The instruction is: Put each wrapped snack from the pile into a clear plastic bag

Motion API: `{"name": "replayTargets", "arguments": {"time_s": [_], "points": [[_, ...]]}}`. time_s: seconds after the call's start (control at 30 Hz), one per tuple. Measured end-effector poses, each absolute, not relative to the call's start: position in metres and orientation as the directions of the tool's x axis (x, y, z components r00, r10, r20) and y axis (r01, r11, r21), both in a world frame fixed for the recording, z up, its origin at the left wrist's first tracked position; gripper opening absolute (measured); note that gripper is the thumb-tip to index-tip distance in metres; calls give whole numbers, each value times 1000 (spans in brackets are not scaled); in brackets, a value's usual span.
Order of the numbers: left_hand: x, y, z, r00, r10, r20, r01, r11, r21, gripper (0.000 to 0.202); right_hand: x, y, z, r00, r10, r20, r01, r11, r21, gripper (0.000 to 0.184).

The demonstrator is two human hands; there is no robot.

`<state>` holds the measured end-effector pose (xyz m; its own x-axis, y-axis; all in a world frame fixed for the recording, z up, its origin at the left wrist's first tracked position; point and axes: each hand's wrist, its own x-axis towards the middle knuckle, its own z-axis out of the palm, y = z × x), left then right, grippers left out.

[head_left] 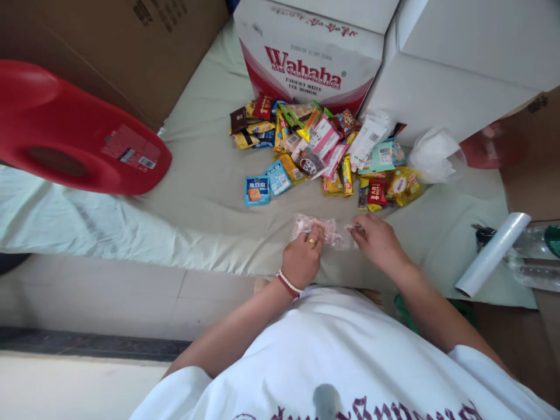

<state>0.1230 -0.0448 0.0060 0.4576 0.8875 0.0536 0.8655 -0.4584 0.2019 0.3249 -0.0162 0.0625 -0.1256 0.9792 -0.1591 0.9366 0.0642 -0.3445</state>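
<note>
A small clear plastic bag (333, 237) with something pinkish inside lies on the pale green cloth (205, 198) near the front edge. My left hand (303, 256), with a ring and a beaded bracelet, holds the bag from above, fingers close together on it. The bag's right end stretches toward my right hand (378, 240), whose thumb and fingers pinch the clear plastic. What exactly the bag contains is too blurred to tell. Just beyond my hands sit two blue snack packets (257, 191) and a pile of mixed wrapped snacks (312, 146).
A white Wahaha carton (306, 64) stands behind the snacks. To the left is a large red plastic jug (87, 128) before a brown cardboard box (114, 46). At right lie crumpled white plastic (434, 154), a roll of film (493, 255) and a clear bottle (536, 259).
</note>
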Motion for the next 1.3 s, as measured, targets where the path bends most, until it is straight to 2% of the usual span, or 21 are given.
{"name": "replayTargets", "arguments": {"time_s": [0.1,0.17,0.3,0.37,0.47,0.53,0.63,0.73,0.8,0.87,0.93,1.0,1.07,1.13,1.2,1.27,1.3], "points": [[124,-43,8,426,904,28,872,-419,253,36,286,-4,72,-245,942,-229,897,131,-423,20],[116,-44,11,404,913,53,862,-399,313,33,264,7,65,-323,919,-224,863,189,-468,24],[85,-52,14,394,862,320,706,-507,495,37,252,19,38,-346,925,-157,827,222,-517,23],[75,-52,13,210,904,372,703,-404,585,37,257,18,27,-356,928,-107,797,242,-553,22],[78,-40,8,-68,977,204,785,-73,615,38,264,12,20,-369,927,-59,758,264,-597,23],[90,-28,6,-78,993,84,821,16,571,37,266,7,20,-355,934,-45,714,240,-658,25],[109,-20,9,-31,999,41,826,3,563,32,269,-4,23,-242,963,-123,535,27,-844,29],[125,-28,15,9,994,113,803,-75,591,35,275,-18,33,-123,946,-299,210,-270,-940,43],[135,-39,19,85,976,202,802,-187,568,36,282,-29,42,-97,927,-361,56,-357,-932,51],[144,-49,22,247,922,297,778,-371,507,36,291,-41,51,-96,910,-403,-33,-408,-913,51],[150,-58,22,474,808,351,651,-590,478,42,301,-54,55,-110,881,-461,-120,-472,-873,47],[152,-64,22,676,651,346,435,-731,526,54,313,-70,54,-100,847,-521,-210,-530,-821,44],[149,-70,20,793,512,331,240,-761,603,68,328,-85,49,-57,817,-573,-278,-565,-777,44],[138,-73,17,806,482,345,156,-734,662,71,350,-95,42,21,805,-593,-298,-562,-772,44],[121,-73,13,711,601,366,214,-680,701,62,385,-93,39,194,836,-514,-262,-460,-848,43],[98,-70,6,541,771,336,380,-580,720,45,434,-76,40,444,843,-303,-149,-264,-953,39],[86,-68,3,454,835,310,471,-521,712,36,461,-62,42,566,811,-147,-41,-150,-988,36]]}}
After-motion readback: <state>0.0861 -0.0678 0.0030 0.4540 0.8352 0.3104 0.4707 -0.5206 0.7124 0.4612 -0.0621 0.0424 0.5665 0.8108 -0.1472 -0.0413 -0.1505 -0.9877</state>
